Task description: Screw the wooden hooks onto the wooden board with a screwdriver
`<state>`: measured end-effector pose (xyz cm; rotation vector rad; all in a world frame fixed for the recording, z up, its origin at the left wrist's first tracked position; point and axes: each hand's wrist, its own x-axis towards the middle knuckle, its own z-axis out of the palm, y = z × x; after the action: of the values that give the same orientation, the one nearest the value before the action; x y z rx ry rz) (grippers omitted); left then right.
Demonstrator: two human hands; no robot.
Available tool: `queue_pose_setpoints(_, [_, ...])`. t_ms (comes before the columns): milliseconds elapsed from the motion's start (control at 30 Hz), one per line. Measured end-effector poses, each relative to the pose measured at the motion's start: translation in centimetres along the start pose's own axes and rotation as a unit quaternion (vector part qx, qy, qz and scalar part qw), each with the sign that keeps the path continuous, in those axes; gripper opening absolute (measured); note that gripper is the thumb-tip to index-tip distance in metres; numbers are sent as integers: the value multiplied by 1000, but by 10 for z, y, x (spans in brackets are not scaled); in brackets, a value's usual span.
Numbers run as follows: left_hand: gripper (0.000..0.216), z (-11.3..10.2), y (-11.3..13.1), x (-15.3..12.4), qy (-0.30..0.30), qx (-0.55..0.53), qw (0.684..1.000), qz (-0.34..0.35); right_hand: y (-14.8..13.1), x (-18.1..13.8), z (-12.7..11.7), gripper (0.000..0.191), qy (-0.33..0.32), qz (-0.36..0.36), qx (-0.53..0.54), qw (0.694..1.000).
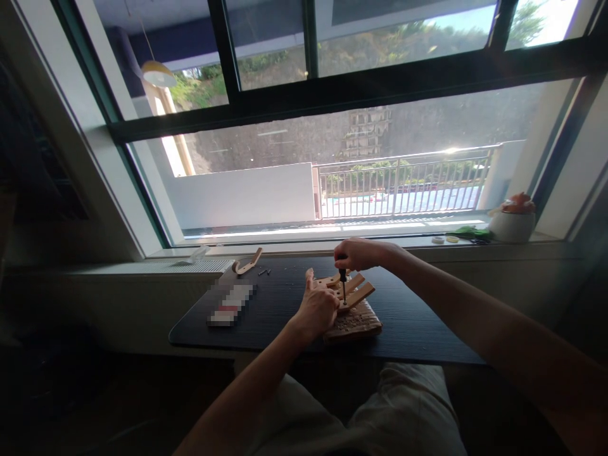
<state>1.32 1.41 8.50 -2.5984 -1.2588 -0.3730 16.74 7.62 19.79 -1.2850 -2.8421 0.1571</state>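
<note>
My right hand (357,253) is closed round the handle of a small screwdriver (342,283) held upright, its tip down on a wooden assembly of slats (357,295). That assembly rests on a brown woven pad (355,323) on the dark table (418,329). My left hand (316,307) lies on the left side of the wooden assembly, fingers pressed down on it, thumb up. A separate curved wooden hook piece (248,263) lies farther left near the window sill, with a few small screws (264,272) beside it.
A blurred flat item (230,305) lies on the table's left part. A white pot with a plant (513,220) and small green objects (468,233) stand on the sill at right. The big window is right behind the table. My lap shows below the table edge.
</note>
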Motion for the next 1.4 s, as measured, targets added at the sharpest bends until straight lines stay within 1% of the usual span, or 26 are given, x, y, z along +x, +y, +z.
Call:
queue_pose_setpoints(333, [20,1,0,0,1,7,1000,4,-3,-4,-7,27,-29,-6,29,999])
queue_pose_setpoints(600, [19,2,-1,0,2,5,1000,5,-5,-3,-4,27,-8,10,24,1000])
queue_pose_setpoints(833, [18,3,-2,0,11,10,1000,10,-5,-8,-11,27,-32,17,46,998])
queue_pose_setpoints(1133, [18,3,-2,0,1,7,1000,9,-9,-10,-12,22,-24,30,34,999])
queue_pose_setpoints(1300, [18,3,-2,1,0,10,1000,10,-10,-7,-11,24,-29,44,33,998])
queue_pose_setpoints(1400, [19,2,-2,1,-3,8,1000,11,-10,-7,-12,29,-41,39,44,997])
